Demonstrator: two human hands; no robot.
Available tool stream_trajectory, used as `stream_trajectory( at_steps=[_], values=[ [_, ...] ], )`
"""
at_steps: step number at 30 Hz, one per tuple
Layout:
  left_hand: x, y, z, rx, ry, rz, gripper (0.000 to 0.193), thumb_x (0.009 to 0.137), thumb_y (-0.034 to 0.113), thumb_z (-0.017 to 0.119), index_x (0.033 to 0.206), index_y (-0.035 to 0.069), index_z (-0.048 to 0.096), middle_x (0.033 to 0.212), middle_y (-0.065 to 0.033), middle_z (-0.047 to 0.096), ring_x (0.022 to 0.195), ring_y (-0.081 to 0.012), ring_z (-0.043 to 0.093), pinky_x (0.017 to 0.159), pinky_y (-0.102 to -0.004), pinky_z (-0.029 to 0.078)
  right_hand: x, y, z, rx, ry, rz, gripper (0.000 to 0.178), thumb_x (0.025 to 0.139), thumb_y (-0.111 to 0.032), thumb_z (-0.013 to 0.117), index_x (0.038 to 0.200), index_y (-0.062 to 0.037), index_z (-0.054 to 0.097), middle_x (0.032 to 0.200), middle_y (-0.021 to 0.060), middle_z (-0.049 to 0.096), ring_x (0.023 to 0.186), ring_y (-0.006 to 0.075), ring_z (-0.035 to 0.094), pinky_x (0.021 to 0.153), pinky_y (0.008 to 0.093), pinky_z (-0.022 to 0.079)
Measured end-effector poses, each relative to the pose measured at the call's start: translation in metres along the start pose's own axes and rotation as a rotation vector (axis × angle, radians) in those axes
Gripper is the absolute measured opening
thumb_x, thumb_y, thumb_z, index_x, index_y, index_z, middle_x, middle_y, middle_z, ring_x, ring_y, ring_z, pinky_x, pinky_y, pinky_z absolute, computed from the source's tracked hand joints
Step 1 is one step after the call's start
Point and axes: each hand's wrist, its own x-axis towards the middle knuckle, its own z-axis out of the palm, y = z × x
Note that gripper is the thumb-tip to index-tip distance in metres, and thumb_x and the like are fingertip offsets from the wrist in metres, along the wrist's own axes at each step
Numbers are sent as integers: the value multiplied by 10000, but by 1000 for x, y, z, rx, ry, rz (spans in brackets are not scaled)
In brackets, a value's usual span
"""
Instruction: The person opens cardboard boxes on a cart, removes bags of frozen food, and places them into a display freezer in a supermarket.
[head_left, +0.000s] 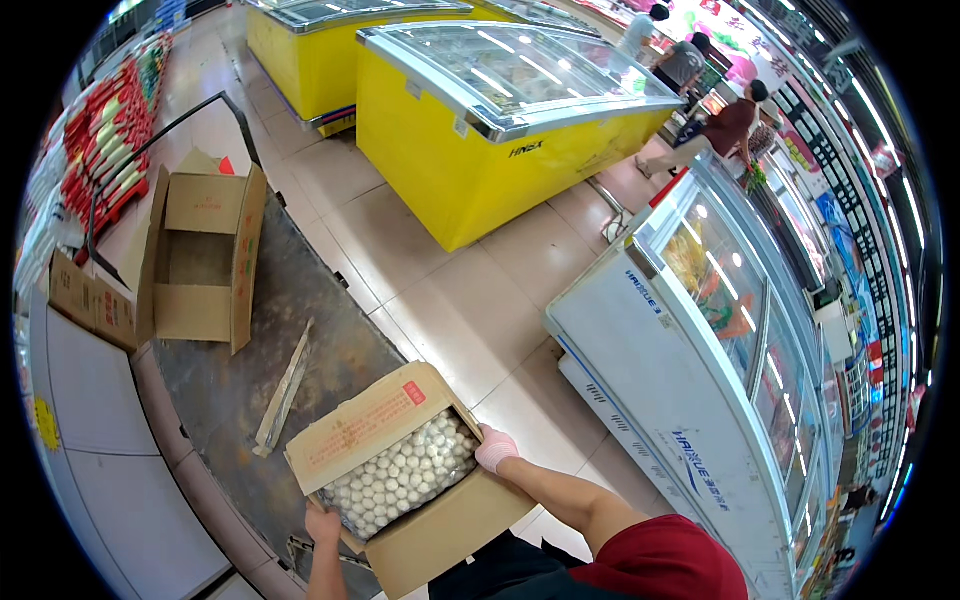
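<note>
An open cardboard box sits tilted at the near end of a dark flat cart, its flaps folded out. Inside lies a clear plastic bag of white balls, which look like food balls packed close together. My right hand, in a pink glove, grips the box's right end at the rim. At the opposite end, my left hand is closed on the box's left edge, its fingertips mostly hidden. Neither hand touches the bag, as far as I can see.
The flat cart carries an empty open cardboard box and a long flattened strip. Its black handle rises at the far end. Yellow chest freezers stand ahead, a white freezer at right. Several people are beyond.
</note>
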Motion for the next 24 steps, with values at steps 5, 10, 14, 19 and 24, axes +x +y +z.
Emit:
stream_trajectory(
  at_steps=[5, 10, 14, 19, 24],
  values=[
    [-1, 3, 2, -34, -38, -51, 373, 755, 104, 637, 1099, -20, 564, 995, -237, 657, 998, -410, 613, 852, -464, 487, 7, -6, -3, -104, -59, 50, 484, 776, -130, 534, 1252, -46, 511, 1047, 229, 653, 1009, 363, 633, 858, 433, 510],
    [-20, 11, 7, -50, 24, -128, 476, 789, 102, 618, 1218, -32, 461, 1082, -259, 610, 1039, -428, 588, 870, -464, 482, 17, -30, -21, -102, -80, -90, 385, 793, -144, 548, 1160, -26, 553, 1035, 228, 654, 1012, 374, 630, 863, 448, 506],
    [-38, 47, 12, -102, 164, -445, 574, 814, 96, 609, 1310, -39, 351, 1273, -269, 495, 1147, -430, 519, 945, -463, 448, 29, -34, -56, -22, -123, -279, 413, 794, -174, 572, 1177, -21, 574, 1027, 206, 660, 852, 334, 671, 755, 415, 540],
    [-80, 155, 18, -61, 571, -137, 567, 815, 83, 619, 1319, -29, 384, 1323, -236, 457, 1214, -384, 469, 1022, -459, 387, 51, 24, -150, 333, -358, -476, 519, 831, -304, 595, 1269, -28, 556, 1015, 162, 671, 668, 219, 668, 665, 328, 549],
    [-174, 261, 54, 20, 70, 172, 508, 812, 290, 629, 1228, 11, 547, 1277, -217, 528, 1210, -370, 476, 1012, -433, 379, 57, 133, -271, 223, -238, -542, 429, 862, -344, 597, 1187, -66, 630, 969, 142, 680, 737, 151, 654, 729, 287, 529]
  ],
)
